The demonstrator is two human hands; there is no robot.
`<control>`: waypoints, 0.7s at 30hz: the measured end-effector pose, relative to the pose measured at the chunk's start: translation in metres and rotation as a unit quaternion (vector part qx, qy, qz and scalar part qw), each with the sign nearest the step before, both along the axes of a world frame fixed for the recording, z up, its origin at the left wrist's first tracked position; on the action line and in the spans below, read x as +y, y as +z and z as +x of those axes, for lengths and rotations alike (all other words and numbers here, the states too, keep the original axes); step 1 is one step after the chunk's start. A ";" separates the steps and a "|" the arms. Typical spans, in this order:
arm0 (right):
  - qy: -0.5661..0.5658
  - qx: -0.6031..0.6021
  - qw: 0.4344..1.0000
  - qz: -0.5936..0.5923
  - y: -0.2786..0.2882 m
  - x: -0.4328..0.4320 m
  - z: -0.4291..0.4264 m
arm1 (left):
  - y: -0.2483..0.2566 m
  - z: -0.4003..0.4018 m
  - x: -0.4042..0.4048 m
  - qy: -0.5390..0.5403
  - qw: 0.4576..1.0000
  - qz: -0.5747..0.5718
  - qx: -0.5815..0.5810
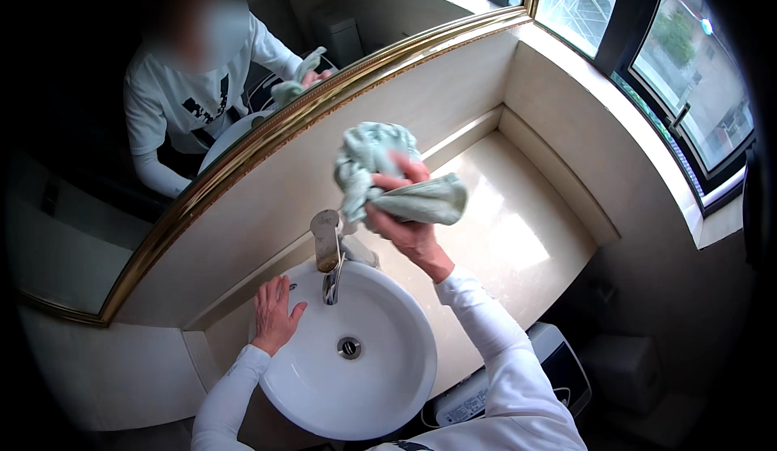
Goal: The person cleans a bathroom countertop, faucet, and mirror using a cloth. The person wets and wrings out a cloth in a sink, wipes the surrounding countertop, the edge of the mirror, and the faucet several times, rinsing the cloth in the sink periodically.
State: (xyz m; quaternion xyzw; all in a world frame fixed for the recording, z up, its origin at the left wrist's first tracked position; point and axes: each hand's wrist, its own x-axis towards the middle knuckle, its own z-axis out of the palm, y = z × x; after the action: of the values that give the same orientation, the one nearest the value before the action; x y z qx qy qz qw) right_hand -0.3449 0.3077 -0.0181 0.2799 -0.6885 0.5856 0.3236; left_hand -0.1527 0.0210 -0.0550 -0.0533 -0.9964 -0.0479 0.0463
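A crumpled pale green cloth (425,199) is bunched in my right hand (410,235), raised above the countertop behind the basin; some fingers show between its folds. My left hand (276,314) rests with fingers spread on the left rim of a round white washbasin (388,384), holding nothing. Between the hands stands a chrome single-lever faucet (328,247), its spout over the basin. No water is seen running. A metal drain (349,348) sits at the bottom of the bowl. Something pale behind the faucet is partly hidden.
A gilt-framed mirror (340,89) hangs along the wall and reflects a person in white holding the cloth. The beige stone countertop (516,250) reaches right toward a dark-framed window (686,80). Below the counter's edge is a white and black appliance (561,363) with a cord.
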 end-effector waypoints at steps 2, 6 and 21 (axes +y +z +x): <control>0.042 0.101 0.988 0.110 0.004 -0.036 -0.028 | -0.008 -0.006 -0.010 -0.007 0.998 -0.058 -0.017; -0.061 0.234 0.936 0.256 -0.017 -0.057 -0.082 | -0.012 -0.027 -0.021 -0.049 0.996 -0.073 -0.004; -0.337 -0.153 0.896 -0.244 -0.106 0.159 -0.309 | 0.022 -0.058 -0.014 -0.080 0.996 0.013 -0.045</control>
State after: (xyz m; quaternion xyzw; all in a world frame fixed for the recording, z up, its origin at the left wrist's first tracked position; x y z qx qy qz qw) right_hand -0.6543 0.4668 -0.1244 -0.1499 -0.6179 0.6266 0.4507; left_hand -0.2103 0.0074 -0.0335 -0.1297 -0.9893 -0.0672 -0.0023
